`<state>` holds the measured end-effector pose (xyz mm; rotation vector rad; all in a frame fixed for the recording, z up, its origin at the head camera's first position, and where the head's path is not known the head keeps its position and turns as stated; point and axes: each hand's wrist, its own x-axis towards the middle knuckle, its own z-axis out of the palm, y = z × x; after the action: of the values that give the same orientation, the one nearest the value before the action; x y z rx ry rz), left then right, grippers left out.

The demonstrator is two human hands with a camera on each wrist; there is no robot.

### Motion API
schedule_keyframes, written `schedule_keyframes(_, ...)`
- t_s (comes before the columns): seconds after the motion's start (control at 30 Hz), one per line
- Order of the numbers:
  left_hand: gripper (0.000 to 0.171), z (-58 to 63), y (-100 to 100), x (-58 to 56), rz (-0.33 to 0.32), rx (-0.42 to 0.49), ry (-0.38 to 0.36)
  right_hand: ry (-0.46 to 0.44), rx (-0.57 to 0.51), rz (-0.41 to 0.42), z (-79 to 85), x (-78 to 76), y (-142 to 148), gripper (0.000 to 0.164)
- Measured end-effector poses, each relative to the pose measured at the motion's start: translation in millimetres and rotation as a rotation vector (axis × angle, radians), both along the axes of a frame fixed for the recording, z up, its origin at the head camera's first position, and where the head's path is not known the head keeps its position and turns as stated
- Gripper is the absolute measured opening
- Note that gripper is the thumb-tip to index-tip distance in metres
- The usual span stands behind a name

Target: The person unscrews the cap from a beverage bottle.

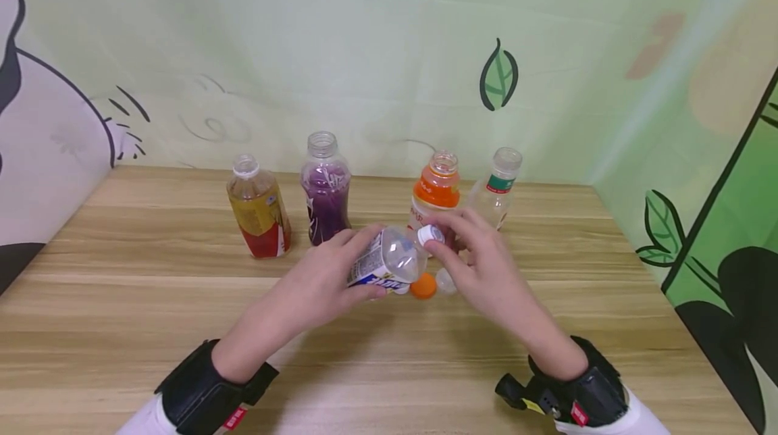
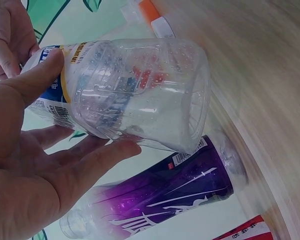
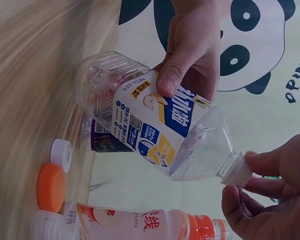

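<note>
My left hand (image 1: pixel 328 279) grips a clear plastic bottle (image 1: pixel 404 256) around its white, blue and yellow label. The bottle is tilted, its neck toward my right hand (image 1: pixel 486 263). Thumb and fingers of that hand pinch a white cap (image 3: pixel 237 171) at the bottle's mouth. In the left wrist view the bottle's body (image 2: pixel 145 95) looks see-through, with small droplets on its wall. Below the bottle, an orange cap (image 1: pixel 423 286), a translucent cap (image 1: pixel 446 282) and a white cap (image 3: pixel 61 155) lie on the wooden table, the white one partly hidden in the head view.
Four bottles without caps stand along the back of the table (image 1: pixel 152 313): an amber one with a red label (image 1: pixel 261 215), a purple one (image 1: pixel 326 198), an orange-topped one (image 1: pixel 436 192) and a clear one with a green band (image 1: pixel 500 183). Behind them hangs a printed cloth (image 1: pixel 365 70).
</note>
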<state>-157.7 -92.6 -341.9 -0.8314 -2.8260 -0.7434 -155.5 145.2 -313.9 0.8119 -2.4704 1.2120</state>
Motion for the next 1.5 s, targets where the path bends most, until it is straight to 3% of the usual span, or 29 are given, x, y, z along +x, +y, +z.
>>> schedule_keyframes(0.57,0.081,-0.5,-0.5,0.7,-0.003,0.011,-0.002,0.019,-0.001,0.048,0.9,0.6,1.3,0.029)
schedule_keyframes(0.93,0.082,-0.3,0.1,1.2,0.004,0.000,-0.023,-0.124,0.030,-0.098,-2.4,-4.1,1.9,0.028)
schedule_keyframes(1.23,0.081,-0.7,0.2,1.9,0.000,-0.010,-0.014,-0.022,0.026,-0.097,-3.0,-3.2,1.4,0.020)
schedule_keyframes(1.5,0.082,-0.4,-0.7,2.1,0.000,-0.010,-0.018,-0.021,-0.006,-0.054,-3.0,-2.4,1.4,0.021)
